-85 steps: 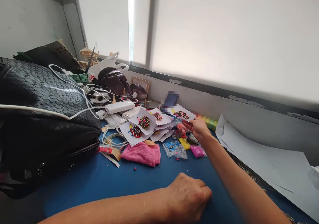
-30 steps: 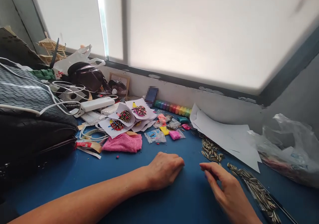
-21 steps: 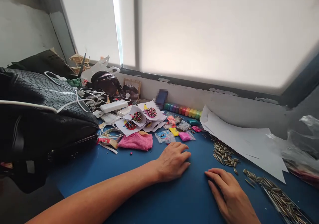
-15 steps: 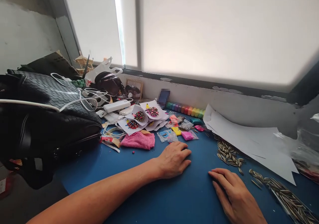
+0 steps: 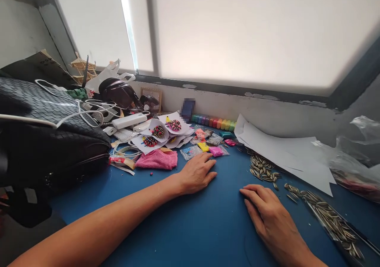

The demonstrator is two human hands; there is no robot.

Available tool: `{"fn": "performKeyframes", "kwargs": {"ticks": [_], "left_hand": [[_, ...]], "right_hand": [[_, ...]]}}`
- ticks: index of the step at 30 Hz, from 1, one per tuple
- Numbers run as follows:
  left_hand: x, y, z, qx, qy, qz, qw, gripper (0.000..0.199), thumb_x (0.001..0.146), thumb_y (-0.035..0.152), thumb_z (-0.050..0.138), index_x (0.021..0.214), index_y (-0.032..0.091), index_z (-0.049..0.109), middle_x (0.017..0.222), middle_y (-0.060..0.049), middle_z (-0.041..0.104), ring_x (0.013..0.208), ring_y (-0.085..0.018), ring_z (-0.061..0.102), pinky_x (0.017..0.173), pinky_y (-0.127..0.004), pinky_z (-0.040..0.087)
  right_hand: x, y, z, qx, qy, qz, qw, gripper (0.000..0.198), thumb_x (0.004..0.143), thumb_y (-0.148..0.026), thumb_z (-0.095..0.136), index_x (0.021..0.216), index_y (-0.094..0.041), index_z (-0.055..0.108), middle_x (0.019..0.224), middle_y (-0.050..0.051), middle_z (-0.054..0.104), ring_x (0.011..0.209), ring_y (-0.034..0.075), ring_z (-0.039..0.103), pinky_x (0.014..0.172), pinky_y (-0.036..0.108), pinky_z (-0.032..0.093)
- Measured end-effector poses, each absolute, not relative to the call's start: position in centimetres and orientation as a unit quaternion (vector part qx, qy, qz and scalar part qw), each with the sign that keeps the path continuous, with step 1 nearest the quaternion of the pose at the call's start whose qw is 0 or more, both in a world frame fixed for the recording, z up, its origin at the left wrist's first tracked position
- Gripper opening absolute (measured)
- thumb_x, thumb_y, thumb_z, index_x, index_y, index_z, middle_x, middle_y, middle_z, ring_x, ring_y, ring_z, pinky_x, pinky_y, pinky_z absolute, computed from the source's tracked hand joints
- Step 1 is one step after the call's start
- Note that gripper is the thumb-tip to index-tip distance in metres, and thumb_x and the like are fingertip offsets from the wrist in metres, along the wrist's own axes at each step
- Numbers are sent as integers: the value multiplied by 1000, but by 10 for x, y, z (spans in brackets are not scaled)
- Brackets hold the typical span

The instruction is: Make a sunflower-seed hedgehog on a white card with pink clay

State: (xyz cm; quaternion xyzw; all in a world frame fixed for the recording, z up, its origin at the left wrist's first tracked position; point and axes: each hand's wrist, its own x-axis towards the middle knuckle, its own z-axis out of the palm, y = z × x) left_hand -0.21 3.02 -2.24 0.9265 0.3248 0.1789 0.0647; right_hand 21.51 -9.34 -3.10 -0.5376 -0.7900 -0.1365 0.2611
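Note:
My left hand [image 5: 197, 173] rests palm down on the blue table [image 5: 204, 227], fingers stretched out and holding nothing. Just beyond its fingertips lie small clear bags of coloured clay: a blue one [image 5: 190, 151], a yellow one [image 5: 203, 146] and a pink one [image 5: 216, 151]. To the right, my right hand [image 5: 270, 218] also lies on the table with its fingers extended and nothing in them. Beside it are a loose pile of striped sunflower seeds [image 5: 264, 168] and a clear packet of more seeds [image 5: 329, 216].
White paper sheets [image 5: 285, 151] lie at the right, near a clear plastic bag [image 5: 356, 156]. Paper pieces with seed-and-clay figures [image 5: 157, 131] sit behind a pink cloth [image 5: 156, 159]. A black woven bag [image 5: 53, 136] fills the left. Coloured clay tubs [image 5: 215, 123] line the wall.
The camera view has turned slightly right and down, so everything sits further left and higher in the picture. Both hands stay resting on the table.

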Motion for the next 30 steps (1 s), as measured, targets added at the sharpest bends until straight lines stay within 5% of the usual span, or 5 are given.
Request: {"fn": "performKeyframes", "kwargs": {"ticks": [5, 16, 30], "left_hand": [[18, 46, -18, 928, 327, 174, 40, 56, 94, 36, 56, 140, 8, 42, 154, -20, 33, 143, -32, 31, 117, -43, 29], [26, 52, -24, 929, 309, 202, 20, 18, 96, 24, 49, 107, 15, 60, 117, -10, 62, 111, -23, 57, 101, -35, 45], [24, 58, -35, 914, 280, 282, 81, 36, 87, 25, 59, 120, 11, 60, 111, -13, 64, 106, -27, 59, 99, -43, 47]], "right_hand": [[215, -93, -32, -524, -791, -170, 266, 25, 96, -26, 47, 103, -19, 69, 99, 9, 70, 87, 20, 68, 76, 32, 59], [215, -90, -32, -497, -795, -215, 273, 26, 97, -29, 44, 100, -19, 68, 95, 8, 70, 83, 18, 69, 72, 29, 59], [217, -94, -33, -518, -797, -178, 256, 25, 97, -27, 47, 104, -19, 69, 99, 9, 70, 87, 20, 68, 75, 32, 59]]}}
